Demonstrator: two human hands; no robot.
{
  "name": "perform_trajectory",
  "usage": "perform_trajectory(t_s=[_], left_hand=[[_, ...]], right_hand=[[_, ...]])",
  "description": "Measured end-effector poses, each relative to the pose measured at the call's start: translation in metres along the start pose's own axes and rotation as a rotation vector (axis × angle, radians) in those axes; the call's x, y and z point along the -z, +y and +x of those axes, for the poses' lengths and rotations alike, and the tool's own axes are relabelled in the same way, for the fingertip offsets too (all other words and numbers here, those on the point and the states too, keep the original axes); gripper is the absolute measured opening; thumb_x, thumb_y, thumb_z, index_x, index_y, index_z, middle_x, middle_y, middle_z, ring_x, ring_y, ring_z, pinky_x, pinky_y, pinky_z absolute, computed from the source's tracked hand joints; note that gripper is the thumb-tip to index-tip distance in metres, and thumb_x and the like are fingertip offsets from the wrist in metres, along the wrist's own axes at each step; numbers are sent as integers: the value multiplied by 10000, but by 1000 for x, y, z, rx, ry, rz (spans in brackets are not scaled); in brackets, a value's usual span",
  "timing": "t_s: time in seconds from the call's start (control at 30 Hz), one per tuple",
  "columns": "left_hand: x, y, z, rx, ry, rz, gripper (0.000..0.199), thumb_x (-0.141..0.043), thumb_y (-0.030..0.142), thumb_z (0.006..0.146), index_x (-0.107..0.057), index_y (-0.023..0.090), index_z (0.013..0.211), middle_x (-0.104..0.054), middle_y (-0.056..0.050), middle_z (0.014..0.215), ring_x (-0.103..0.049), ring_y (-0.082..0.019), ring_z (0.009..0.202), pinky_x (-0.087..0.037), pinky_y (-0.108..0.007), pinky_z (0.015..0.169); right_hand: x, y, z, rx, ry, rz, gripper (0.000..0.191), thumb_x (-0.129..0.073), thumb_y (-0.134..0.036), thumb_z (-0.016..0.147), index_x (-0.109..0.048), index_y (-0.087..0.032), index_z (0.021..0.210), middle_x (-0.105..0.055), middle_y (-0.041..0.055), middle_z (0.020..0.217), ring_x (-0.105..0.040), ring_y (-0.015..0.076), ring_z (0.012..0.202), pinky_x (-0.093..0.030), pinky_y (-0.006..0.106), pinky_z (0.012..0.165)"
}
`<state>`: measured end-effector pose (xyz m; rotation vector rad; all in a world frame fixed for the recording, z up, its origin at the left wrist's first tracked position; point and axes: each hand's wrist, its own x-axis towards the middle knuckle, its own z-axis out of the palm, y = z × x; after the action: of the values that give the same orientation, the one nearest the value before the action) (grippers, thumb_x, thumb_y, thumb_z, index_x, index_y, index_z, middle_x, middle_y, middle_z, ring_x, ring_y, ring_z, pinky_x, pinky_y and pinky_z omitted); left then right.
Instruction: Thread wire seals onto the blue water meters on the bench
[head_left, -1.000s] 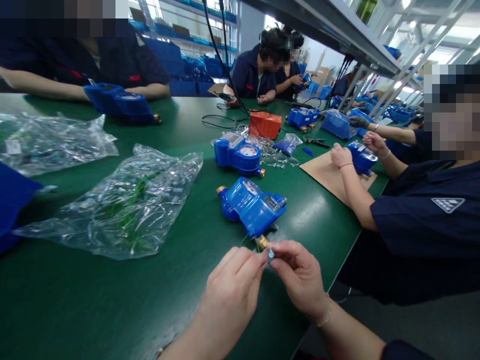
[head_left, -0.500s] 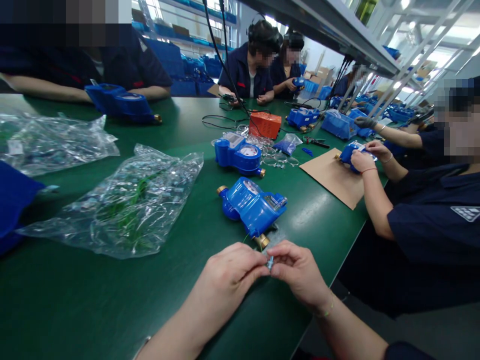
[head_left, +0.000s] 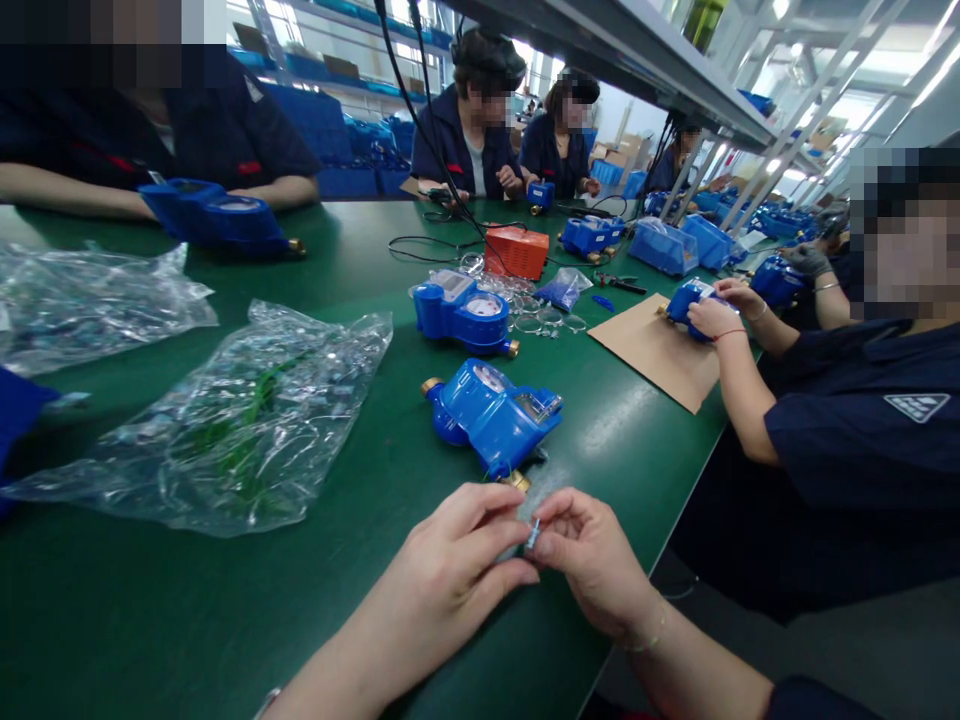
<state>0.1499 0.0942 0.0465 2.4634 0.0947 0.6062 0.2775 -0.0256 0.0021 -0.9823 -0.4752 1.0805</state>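
Observation:
My right hand (head_left: 592, 555) pinches a small light-blue piece (head_left: 533, 533) between thumb and fingertips. Just left of it, my left hand (head_left: 465, 560) has its thumb apart from its fingers, with the fingertips beside the piece; whether they hold anything is too small to tell. Directly beyond my hands lies a blue meter (head_left: 499, 420) with brass ends, its near brass end partly behind my left fingers. A thin green wire shows at that end. A second blue meter (head_left: 465, 312) stands behind the first.
Clear bags of small parts, one (head_left: 247, 430) with green wires, lie on the green table (head_left: 375, 600) at left. An orange box (head_left: 516, 252), wire loops and a purple-filled bag (head_left: 564, 288) are farther back. At right a person handles a blue meter over cardboard (head_left: 652, 355).
My left thumb has moved away from the small piece and from the fingers. The view has shifted slightly. Across the table, a person's blue meter now stands on the tabletop.

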Motion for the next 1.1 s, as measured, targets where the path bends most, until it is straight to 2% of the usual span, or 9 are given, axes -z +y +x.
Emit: perform_trajectory(t_s=[0.23,0.4,0.5,0.57,0.7,0.77,0.9,1.0,1.1], left_hand=[[-5,0,-1,-94,144,-59,260,-632,96,787,-597,185,1028,-604,-44,982,-543,-148,932,-478,-267,806],[-7,-1,-1,-94,180,-78,285,-605,54,795,-588,173,1053,-592,-50,991,-528,-149,962,-470,-276,839],[-9,-1,0,-105,171,-78,277,-590,46,802,-587,164,1053,-580,-58,1000,-516,-155,976,-469,-282,847],[-11,0,-1,-119,171,-91,275,-575,34,806,-585,156,1052,-573,-61,997,-511,-154,979,-470,-278,845],[-15,-1,-3,-138,185,-117,278,-560,16,806,-586,146,1050,-562,-64,1001,-507,-153,980,-469,-271,842],[-16,-2,-4,-123,205,-107,277,-556,10,806,-590,148,1043,-558,-62,1006,-507,-151,988,-464,-267,849],[-15,-3,-4,-36,207,-116,248,-552,36,819,-596,166,1026,-556,-47,991,-518,-141,977,-459,-253,852],[-12,1,-3,35,161,-149,218,-546,70,835,-597,180,1016,-561,-34,971,-536,-129,941,-463,-234,825],[-12,5,-3,49,133,-191,197,-536,84,844,-598,187,1000,-567,-29,954,-542,-129,927,-463,-230,809]], right_hand=[[2,-10,-7,55,-135,-83,245,-700,-302,750,-573,-179,920,-638,18,765,-578,101,654,-458,218,630],[0,-28,-10,353,-136,-727,151,-488,-246,884,-585,-161,807,-565,23,754,-526,123,724,-408,257,685],[-3,-30,-8,454,-163,-899,151,-463,-211,868,-568,-149,780,-542,27,752,-495,126,724,-376,260,681],[-5,-25,-6,370,-172,-827,184,-462,-231,853,-552,-145,717,-514,17,683,-470,119,666,-355,252,636],[-8,-11,-2,-113,-211,-259,254,-366,-270,818,-393,-188,579,-318,-59,459,-251,73,388,-248,222,428],[-10,-10,-3,-206,-223,-193,252,-321,-282,827,-351,-203,590,-278,-73,451,-197,70,363,-217,218,396],[-9,-18,-8,339,-127,-917,167,-391,-246,867,-514,-152,805,-532,42,731,-478,142,673,-378,283,632],[-3,-23,-7,740,-178,-1320,154,-405,-175,852,-531,-126,926,-569,99,841,-485,190,772,-370,346,712],[0,-21,-4,782,-225,-1294,142,-404,-190,849,-527,-146,794,-548,73,725,-471,174,682,-365,323,655]])
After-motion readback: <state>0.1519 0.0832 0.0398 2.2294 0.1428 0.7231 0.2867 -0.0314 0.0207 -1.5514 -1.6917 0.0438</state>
